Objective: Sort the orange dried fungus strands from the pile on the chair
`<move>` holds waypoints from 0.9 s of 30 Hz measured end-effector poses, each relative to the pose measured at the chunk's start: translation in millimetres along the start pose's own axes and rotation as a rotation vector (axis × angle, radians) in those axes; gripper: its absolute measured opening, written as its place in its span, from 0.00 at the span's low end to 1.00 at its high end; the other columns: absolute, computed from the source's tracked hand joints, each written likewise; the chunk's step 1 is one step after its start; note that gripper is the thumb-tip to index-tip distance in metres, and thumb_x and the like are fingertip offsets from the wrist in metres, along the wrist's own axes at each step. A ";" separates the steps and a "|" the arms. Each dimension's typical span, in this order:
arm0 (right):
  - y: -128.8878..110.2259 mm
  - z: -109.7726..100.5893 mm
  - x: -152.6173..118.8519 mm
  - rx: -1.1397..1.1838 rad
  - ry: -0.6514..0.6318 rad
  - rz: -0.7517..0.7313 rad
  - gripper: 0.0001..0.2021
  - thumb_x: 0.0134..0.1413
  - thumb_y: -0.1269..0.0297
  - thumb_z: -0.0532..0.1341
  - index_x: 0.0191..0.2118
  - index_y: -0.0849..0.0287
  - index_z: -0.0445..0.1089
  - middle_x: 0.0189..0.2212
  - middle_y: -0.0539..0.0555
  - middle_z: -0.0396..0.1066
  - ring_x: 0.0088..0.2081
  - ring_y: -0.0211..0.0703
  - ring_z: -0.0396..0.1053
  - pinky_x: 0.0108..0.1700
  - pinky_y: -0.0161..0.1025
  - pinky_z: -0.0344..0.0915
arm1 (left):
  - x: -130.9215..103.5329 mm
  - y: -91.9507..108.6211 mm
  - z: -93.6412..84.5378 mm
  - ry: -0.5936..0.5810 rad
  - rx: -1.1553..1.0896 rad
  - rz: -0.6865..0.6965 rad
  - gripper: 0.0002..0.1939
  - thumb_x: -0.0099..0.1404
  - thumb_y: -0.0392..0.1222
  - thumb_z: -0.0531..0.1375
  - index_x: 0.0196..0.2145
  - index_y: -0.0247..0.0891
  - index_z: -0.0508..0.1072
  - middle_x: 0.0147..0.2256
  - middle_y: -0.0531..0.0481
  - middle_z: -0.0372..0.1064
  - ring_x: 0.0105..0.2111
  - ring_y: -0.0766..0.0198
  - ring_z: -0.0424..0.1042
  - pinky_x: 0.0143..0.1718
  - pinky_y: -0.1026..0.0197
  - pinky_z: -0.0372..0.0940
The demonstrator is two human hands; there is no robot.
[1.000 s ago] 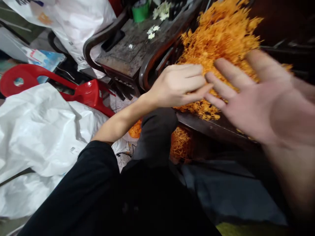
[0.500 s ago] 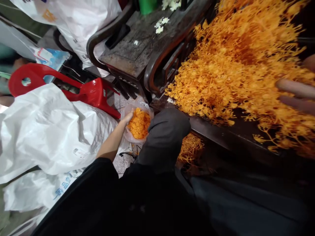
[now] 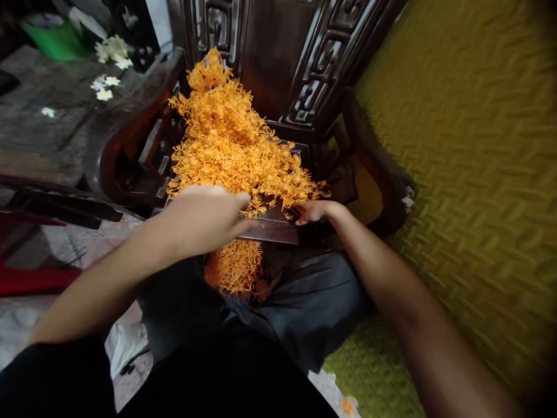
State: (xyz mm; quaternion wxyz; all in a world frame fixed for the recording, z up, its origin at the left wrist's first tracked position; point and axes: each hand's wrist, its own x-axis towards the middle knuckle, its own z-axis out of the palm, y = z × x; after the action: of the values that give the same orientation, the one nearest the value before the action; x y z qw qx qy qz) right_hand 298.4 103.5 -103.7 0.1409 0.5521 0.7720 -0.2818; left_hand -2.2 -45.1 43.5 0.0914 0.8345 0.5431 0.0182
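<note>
A heap of orange plastic-looking flower sprigs [image 3: 230,145] covers much of the dark wooden chair seat [image 3: 278,231]. My left hand [image 3: 209,212], smeared a little by motion, hovers in front of the heap's near left side. Its thumb and a finger point right with a gap between them, and nothing shows in it. At the heap's near right corner is my right hand [image 3: 312,211], fingertips at the outermost sprigs, thumb and forefinger apart. More orange pieces [image 3: 238,264] sit in a container below the seat edge, between my knees.
A carved chair back [image 3: 278,58] rises behind the heap. To the left, a dark wooden table [image 3: 52,125] bears pale flower pieces [image 3: 104,87] and a green container [image 3: 54,38]. Yellow-green textured matting [image 3: 470,174] stands at right. Part of a red plastic stool [image 3: 35,281] shows at left.
My view has swung right to the chair. My left hand has left the bag of orange pieces on the floor and come up to the heap. My right hand is at the heap's near edge.
</note>
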 end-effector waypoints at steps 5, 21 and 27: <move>-2.6 -5.8 -8.7 -0.060 -0.068 0.063 0.12 0.47 0.61 0.74 0.35 0.62 0.78 0.29 0.56 0.78 0.30 0.44 0.74 0.35 0.37 0.69 | 88.4 24.1 37.1 -0.243 -0.026 0.180 0.19 0.63 0.58 0.63 0.42 0.41 0.79 0.30 0.41 0.75 0.33 0.49 0.76 0.36 0.50 0.69; -66.8 -75.1 -65.8 0.566 1.310 -0.362 0.16 0.65 0.47 0.56 0.41 0.56 0.68 0.41 0.56 0.72 0.46 0.49 0.72 0.53 0.48 0.69 | 149.1 -1.5 123.2 0.007 -0.168 0.017 0.35 0.70 0.50 0.56 0.70 0.36 0.53 0.59 0.31 0.67 0.54 0.42 0.72 0.51 0.47 0.67; -68.4 -148.4 -97.1 0.557 1.512 -0.434 0.23 0.69 0.42 0.47 0.47 0.52 0.71 0.46 0.60 0.69 0.59 0.61 0.68 0.55 0.60 0.70 | 169.0 -21.6 126.8 -0.051 -0.175 -0.089 0.33 0.69 0.46 0.56 0.68 0.32 0.59 0.52 0.30 0.75 0.51 0.42 0.75 0.49 0.47 0.69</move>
State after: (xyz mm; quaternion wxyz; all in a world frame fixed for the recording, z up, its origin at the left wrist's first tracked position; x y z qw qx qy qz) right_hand 282.5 100.3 85.7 -0.6144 0.4459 0.6499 -0.0365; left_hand 63.9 100.3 -96.4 0.1784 0.7984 0.5737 0.0405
